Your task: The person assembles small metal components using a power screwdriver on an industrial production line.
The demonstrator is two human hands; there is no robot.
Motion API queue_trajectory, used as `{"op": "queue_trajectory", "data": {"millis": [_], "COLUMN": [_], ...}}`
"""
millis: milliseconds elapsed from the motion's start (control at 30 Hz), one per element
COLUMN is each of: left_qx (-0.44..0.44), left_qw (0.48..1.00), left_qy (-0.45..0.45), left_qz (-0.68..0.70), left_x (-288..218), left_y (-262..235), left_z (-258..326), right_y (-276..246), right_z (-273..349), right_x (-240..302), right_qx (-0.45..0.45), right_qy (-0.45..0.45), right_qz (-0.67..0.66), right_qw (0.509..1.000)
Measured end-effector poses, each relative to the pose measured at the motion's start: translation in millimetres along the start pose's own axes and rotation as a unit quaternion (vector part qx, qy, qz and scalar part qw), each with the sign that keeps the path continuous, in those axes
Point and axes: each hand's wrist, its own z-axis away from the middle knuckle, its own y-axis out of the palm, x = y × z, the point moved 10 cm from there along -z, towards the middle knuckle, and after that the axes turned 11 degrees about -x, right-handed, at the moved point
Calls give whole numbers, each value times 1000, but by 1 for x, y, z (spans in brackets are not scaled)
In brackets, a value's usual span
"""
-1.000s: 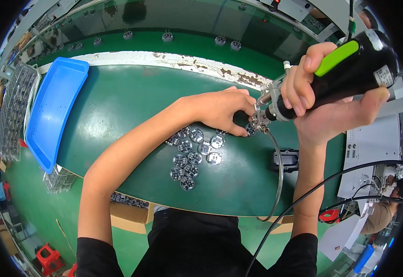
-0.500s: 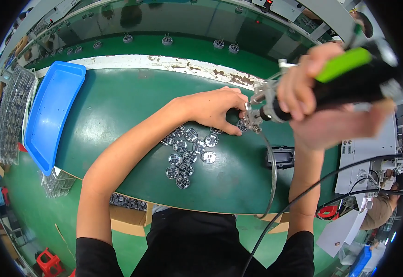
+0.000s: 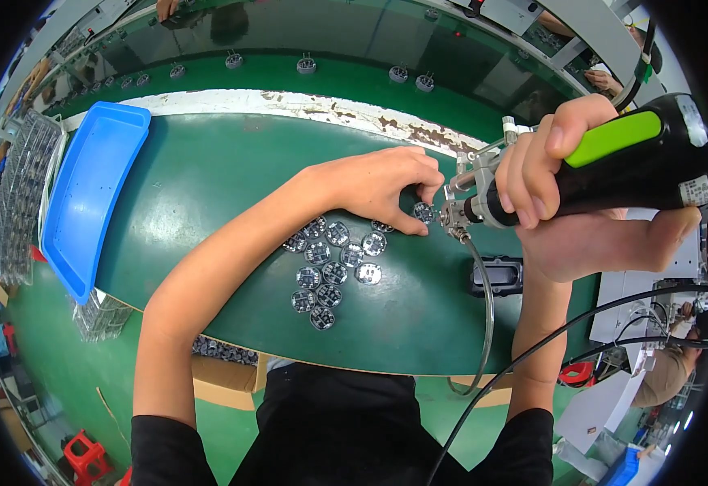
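My right hand (image 3: 544, 174) is wrapped round a black powered screwdriver (image 3: 613, 166) with a bright green panel. Its metal head (image 3: 455, 217) has a clear hose and points left. Right by that head, my left hand (image 3: 386, 190) holds a small round circuit part (image 3: 423, 212) on the table between thumb and fingers. Several similar round parts (image 3: 332, 273) with silver and black components lie loosely grouped below my left wrist. One paler part (image 3: 368, 273) sits at the group's right edge. Part of the group is hidden under my left forearm.
A blue tray (image 3: 98, 194) leans at the table's left end, beside stacked clear plastic trays (image 3: 25, 202). A black rectangular holder (image 3: 497, 276) lies right of the hose. Beyond the chipped white ledge, a green conveyor (image 3: 337, 77) bears spaced parts. A cardboard box (image 3: 224, 379) stands below the front edge.
The screwdriver has come slightly down and right and is no longer blurred. My left hand stays at the same part. The parts on the conveyor appear shifted slightly right.
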Motion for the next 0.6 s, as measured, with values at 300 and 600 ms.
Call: {"op": "queue_trajectory", "data": {"millis": [300, 600], "left_qx": [0, 24], "left_qw": [1000, 999], "left_qy": [-5, -21], "left_qz": [-1, -10], "left_x": [-1, -1], "left_y": [-2, 0], "left_z": [1, 1], "right_y": [-1, -1], "right_z": [-4, -3], "right_x": [-6, -6], "right_qx": [-14, -32], "right_qy": [12, 9], "right_qz": [11, 25], "right_qw": [1000, 999]}}
